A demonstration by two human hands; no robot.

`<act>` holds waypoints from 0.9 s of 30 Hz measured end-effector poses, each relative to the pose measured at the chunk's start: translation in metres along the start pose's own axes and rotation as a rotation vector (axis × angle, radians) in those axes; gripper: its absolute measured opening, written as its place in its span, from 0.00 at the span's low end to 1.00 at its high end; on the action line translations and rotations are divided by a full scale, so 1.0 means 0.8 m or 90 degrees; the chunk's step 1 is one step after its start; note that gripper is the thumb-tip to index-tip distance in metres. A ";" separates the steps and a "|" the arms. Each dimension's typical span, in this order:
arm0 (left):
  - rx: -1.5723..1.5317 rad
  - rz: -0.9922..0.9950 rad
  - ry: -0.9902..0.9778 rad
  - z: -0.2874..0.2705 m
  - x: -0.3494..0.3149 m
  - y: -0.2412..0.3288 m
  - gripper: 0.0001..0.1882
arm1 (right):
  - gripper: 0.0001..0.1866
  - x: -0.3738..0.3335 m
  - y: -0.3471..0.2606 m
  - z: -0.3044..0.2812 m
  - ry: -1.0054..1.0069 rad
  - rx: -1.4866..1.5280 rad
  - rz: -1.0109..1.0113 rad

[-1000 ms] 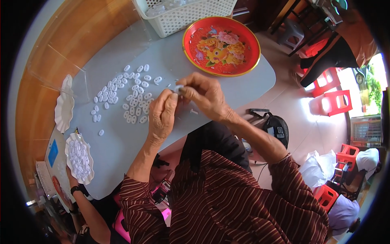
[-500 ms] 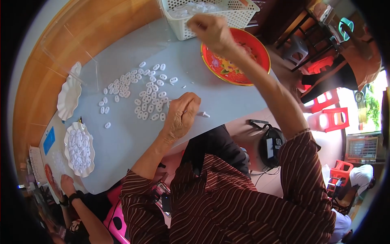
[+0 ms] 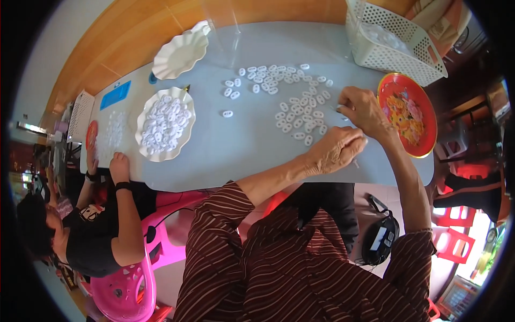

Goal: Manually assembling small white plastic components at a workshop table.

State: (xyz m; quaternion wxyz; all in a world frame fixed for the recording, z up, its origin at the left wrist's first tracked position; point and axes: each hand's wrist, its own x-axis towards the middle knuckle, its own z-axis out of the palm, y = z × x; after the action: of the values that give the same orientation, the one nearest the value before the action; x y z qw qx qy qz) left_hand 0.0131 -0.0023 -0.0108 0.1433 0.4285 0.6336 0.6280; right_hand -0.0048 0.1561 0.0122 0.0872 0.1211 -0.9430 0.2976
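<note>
Small white oval pieces with two dark holes [image 3: 296,110] lie loosely spread on the grey-blue table [image 3: 214,155]. My left hand [image 3: 335,150] is closed near the table's front edge, just right of the nearest pieces; what its fingers hold is hidden. A tiny pale bit [image 3: 356,163] shows below its fingertips. Just beyond it, my right hand [image 3: 363,110] hangs low over the table with thumb and fingers bent together. Something small may be at its fingertips, too small to name. A red round tray with a flower pattern [image 3: 431,134] sits right beside that hand.
A white perforated basket [image 3: 399,64] holding clear plastic stands at the back right. To the left are a scalloped dish [image 3: 188,130] full of white pieces, a second scalloped dish [image 3: 179,53] and a blue card [image 3: 115,95]. A co-worker [image 3: 91,236] sits at far left.
My right hand has come back from over the basket and red tray, down to the table beside my left hand. The view has swung to the right; my left hand stays closed.
</note>
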 end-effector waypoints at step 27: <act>-0.664 -0.293 -0.050 -0.025 0.020 -0.025 0.14 | 0.08 -0.082 -0.028 -0.012 0.180 0.363 0.032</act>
State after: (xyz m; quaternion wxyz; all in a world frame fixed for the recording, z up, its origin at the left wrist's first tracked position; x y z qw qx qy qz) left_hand -0.0179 -0.0006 -0.0200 0.4923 0.1753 0.3112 0.7938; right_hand 0.0648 0.1554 0.0166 0.1727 0.0745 -0.8028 0.5658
